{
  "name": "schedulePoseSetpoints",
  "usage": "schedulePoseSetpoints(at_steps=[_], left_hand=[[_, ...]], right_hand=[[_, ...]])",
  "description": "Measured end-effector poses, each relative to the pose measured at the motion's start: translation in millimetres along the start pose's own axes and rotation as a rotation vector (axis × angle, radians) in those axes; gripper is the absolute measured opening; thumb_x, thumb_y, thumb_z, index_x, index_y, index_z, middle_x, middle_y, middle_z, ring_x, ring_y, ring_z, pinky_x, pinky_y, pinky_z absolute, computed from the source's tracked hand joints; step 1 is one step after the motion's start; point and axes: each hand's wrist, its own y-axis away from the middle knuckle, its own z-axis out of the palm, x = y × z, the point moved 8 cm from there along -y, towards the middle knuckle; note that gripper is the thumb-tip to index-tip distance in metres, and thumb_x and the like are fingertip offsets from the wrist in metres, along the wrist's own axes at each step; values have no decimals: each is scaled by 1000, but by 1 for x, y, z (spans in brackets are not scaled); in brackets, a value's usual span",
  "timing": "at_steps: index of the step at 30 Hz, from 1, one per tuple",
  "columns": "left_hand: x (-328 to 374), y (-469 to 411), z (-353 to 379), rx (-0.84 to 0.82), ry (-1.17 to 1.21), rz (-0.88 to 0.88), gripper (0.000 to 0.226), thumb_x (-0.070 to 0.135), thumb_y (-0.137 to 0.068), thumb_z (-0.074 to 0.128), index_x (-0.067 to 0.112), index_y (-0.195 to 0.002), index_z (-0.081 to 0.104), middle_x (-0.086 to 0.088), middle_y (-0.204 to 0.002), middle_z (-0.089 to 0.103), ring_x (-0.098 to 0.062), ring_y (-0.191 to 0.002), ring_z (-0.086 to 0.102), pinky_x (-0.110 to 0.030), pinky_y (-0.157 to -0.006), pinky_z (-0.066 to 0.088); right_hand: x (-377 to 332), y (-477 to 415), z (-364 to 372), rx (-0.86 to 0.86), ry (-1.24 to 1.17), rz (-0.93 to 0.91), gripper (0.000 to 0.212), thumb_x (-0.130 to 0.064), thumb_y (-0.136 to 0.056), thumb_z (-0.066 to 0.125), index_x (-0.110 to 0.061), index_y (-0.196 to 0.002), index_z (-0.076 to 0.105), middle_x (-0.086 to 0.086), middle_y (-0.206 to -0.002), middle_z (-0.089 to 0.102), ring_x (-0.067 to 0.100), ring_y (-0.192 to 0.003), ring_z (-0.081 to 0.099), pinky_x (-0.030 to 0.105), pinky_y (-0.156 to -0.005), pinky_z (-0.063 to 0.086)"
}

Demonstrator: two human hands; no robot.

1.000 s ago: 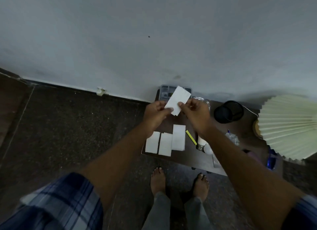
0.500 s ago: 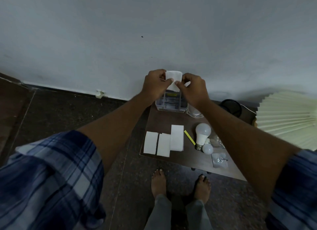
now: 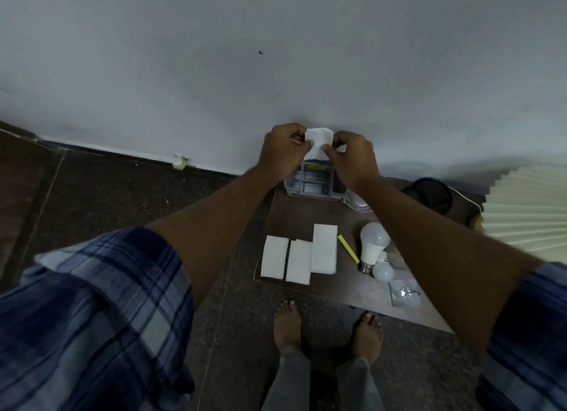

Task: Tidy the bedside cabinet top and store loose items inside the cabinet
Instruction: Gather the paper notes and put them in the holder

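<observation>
Nearest the front edge of the dark brown wooden tabletop [image 3: 310, 214] sits a small clear plastic packet with a metal bit inside [image 3: 404, 293], can't tell what the metal thing is. Along the front-left corner lie three flat white paper sheets [image 3: 299, 256], then a thin yellow strip [image 3: 348, 248] and two white LED bulbs [image 3: 373, 248], which look breakable, so I'd lift them by the plastic base.

Further back, over the far edge, the left hand [image 3: 280, 153] and right hand [image 3: 352, 157] both pinch a soft white tissue-like paper sheet [image 3: 319, 143] at its top corners. It's featherweight, floppy and would tear easily.

Their hands cover most of the clear plastic compartment box [image 3: 310, 183]. The black round thing [image 3: 431, 193] is too dark to identify, and the cream pleated lampshade [image 3: 527, 208] is cut off at the right.
</observation>
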Motion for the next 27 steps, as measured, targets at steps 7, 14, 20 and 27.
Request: schedulePoseSetpoints(at_steps=[7, 14, 20, 27], left_hand=[[-4, -7, 10, 5, -69, 21, 18, 20, -85, 76, 9, -99, 77, -5, -94, 75, -13, -83, 65, -15, -70, 47], [-8, -7, 20, -47, -61, 17, 20, 16, -85, 76, 5, -102, 78, -10, -96, 77, -22, -87, 71, -27, -75, 55], [-8, -4, 22, -34, -53, 25, 18, 12, -85, 74, 6, -101, 78, -11, -95, 76, -25, -86, 72, -32, -76, 58], [-12, -3, 23, -10, -65, 16, 21, 7, -85, 72, 9, -105, 78, -8, -103, 77, -22, -93, 71, -30, -84, 59]], right_hand=[[13, 2, 9, -5, -22, 40, 25, -28, -95, 68, -12, -114, 70, 6, -113, 72, 14, -92, 64, 26, -83, 53], [7, 2, 6, 3, -27, -38, 24, -27, -96, 66, -12, -115, 69, 5, -111, 72, 8, -88, 60, 5, -71, 39], [10, 1, 7, -7, -14, -37, 18, -24, -97, 64, -12, -109, 70, 6, -105, 72, 11, -85, 60, 28, -77, 52], [14, 2, 15, -32, 2, 6, 21, -27, -98, 63, -12, -112, 69, 7, -110, 70, 19, -91, 65, 35, -83, 57]])
